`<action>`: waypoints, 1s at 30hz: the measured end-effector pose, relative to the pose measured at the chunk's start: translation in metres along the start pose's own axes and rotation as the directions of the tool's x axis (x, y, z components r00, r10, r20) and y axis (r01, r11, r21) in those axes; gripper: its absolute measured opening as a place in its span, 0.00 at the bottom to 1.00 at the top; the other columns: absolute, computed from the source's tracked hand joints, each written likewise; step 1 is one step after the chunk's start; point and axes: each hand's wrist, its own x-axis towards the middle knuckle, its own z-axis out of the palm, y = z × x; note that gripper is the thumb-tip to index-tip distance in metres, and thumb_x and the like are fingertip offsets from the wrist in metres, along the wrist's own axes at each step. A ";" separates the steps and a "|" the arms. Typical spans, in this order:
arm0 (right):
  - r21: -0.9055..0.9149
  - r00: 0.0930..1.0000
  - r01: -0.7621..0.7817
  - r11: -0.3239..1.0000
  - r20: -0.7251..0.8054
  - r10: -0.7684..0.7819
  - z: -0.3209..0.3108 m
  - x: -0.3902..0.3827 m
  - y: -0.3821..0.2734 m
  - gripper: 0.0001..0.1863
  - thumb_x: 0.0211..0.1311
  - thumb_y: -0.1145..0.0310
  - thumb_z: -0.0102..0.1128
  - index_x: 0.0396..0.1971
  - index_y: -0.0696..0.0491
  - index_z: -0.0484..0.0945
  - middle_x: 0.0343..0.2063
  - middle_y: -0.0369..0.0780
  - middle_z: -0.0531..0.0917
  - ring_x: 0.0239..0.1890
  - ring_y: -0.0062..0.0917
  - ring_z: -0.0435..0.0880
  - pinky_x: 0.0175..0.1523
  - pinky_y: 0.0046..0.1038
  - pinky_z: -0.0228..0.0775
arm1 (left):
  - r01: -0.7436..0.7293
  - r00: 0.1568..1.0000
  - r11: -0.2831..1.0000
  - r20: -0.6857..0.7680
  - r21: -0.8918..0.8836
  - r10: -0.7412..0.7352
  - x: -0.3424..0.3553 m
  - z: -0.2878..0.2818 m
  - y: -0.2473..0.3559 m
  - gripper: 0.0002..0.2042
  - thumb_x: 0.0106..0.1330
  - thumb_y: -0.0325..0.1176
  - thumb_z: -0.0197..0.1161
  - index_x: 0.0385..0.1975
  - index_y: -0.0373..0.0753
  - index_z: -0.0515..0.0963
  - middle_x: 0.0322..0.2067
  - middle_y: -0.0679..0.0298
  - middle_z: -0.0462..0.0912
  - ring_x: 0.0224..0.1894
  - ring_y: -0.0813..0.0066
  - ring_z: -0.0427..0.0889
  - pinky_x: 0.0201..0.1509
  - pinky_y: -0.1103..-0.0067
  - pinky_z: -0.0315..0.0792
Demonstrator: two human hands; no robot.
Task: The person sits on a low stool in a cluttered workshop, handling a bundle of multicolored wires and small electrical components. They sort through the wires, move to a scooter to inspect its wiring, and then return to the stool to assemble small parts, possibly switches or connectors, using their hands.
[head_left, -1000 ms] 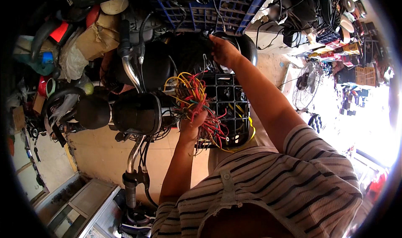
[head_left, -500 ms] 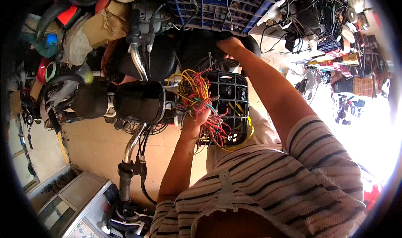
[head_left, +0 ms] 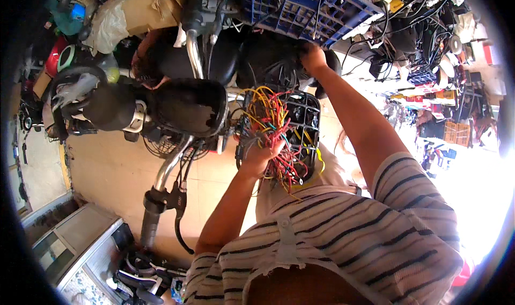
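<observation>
My left hand (head_left: 262, 155) grips a tangled bundle of red, yellow and green wires (head_left: 268, 112), held over a black wire basket (head_left: 308, 114) on a two-wheeler. My right hand (head_left: 314, 61) reaches past the basket to a black seat-like shape (head_left: 265, 63) just under a blue plastic crate (head_left: 306, 12). Its fingers are curled in shadow, and what they touch is too dark to make out. Left of the wires are a black padded seat (head_left: 188, 106) and a chrome handlebar (head_left: 174, 157) with grip and brake lever.
Another handlebar (head_left: 193, 53), cardboard (head_left: 150, 10) and plastic wrap (head_left: 104, 34) crowd the upper left. Cables and parts (head_left: 402, 42) are piled at upper right, above a bright opening. A metal-framed cabinet (head_left: 80, 235) stands at lower left. Tan floor tiles (head_left: 118, 171) show below the vehicles.
The view has shifted, so the surroundings sit differently. My right arm has moved a little, with the fingers now more curled into the dark area under the crate. My left hand keeps the wires.
</observation>
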 end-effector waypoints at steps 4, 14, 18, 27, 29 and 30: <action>0.500 0.761 -0.638 0.586 0.526 0.380 -0.004 0.013 -0.033 0.10 0.50 0.58 0.62 0.21 0.48 0.75 0.21 0.35 0.77 0.26 0.23 0.76 0.31 0.28 0.68 | -0.114 0.993 0.985 -0.006 0.131 0.116 -0.004 -0.019 -0.020 0.15 0.56 0.26 0.58 0.45 0.36 0.74 0.39 0.63 0.78 0.39 0.73 0.78 0.42 0.75 0.74; 0.474 0.682 -0.729 0.494 0.559 0.471 -0.030 0.018 -0.026 0.17 0.43 0.53 0.69 0.24 0.47 0.72 0.15 0.32 0.66 0.14 0.17 0.64 0.17 0.22 0.51 | 0.117 0.991 0.983 -0.055 -0.141 -0.125 -0.029 -0.036 0.008 0.14 0.52 0.20 0.56 0.41 0.33 0.75 0.37 0.62 0.78 0.34 0.73 0.80 0.37 0.77 0.76; 0.235 0.573 -0.793 0.562 0.602 0.557 -0.033 0.019 -0.035 0.15 0.46 0.54 0.66 0.24 0.48 0.72 0.12 0.33 0.66 0.11 0.18 0.62 0.14 0.22 0.49 | 0.090 0.995 0.990 -0.041 0.110 -0.086 -0.033 -0.048 -0.018 0.21 0.56 0.29 0.57 0.51 0.30 0.67 0.39 0.54 0.77 0.39 0.64 0.81 0.41 0.69 0.79; -0.186 0.640 -0.483 0.855 0.592 0.490 -0.007 0.030 -0.010 0.11 0.55 0.60 0.53 0.22 0.51 0.76 0.19 0.38 0.78 0.17 0.26 0.76 0.19 0.27 0.67 | -0.319 0.948 0.745 0.215 0.586 0.236 -0.018 -0.037 -0.052 0.17 0.58 0.18 0.51 0.47 0.35 0.70 0.37 0.58 0.78 0.30 0.66 0.82 0.35 0.71 0.80; -0.328 0.743 -0.366 0.871 0.461 0.486 -0.012 0.023 -0.030 0.10 0.55 0.62 0.52 0.27 0.50 0.80 0.27 0.40 0.83 0.27 0.29 0.83 0.30 0.31 0.75 | -0.083 0.996 0.952 0.058 0.294 0.069 -0.027 -0.022 -0.042 0.17 0.56 0.16 0.51 0.47 0.35 0.70 0.35 0.57 0.79 0.29 0.65 0.82 0.35 0.70 0.80; -0.365 0.812 -0.354 0.861 0.337 0.476 -0.013 0.017 -0.039 0.11 0.54 0.61 0.52 0.29 0.50 0.81 0.30 0.41 0.83 0.31 0.30 0.84 0.34 0.32 0.75 | -0.172 0.984 0.882 0.125 0.439 0.130 -0.027 -0.033 -0.058 0.18 0.55 0.15 0.50 0.48 0.34 0.69 0.36 0.57 0.78 0.31 0.65 0.83 0.36 0.69 0.80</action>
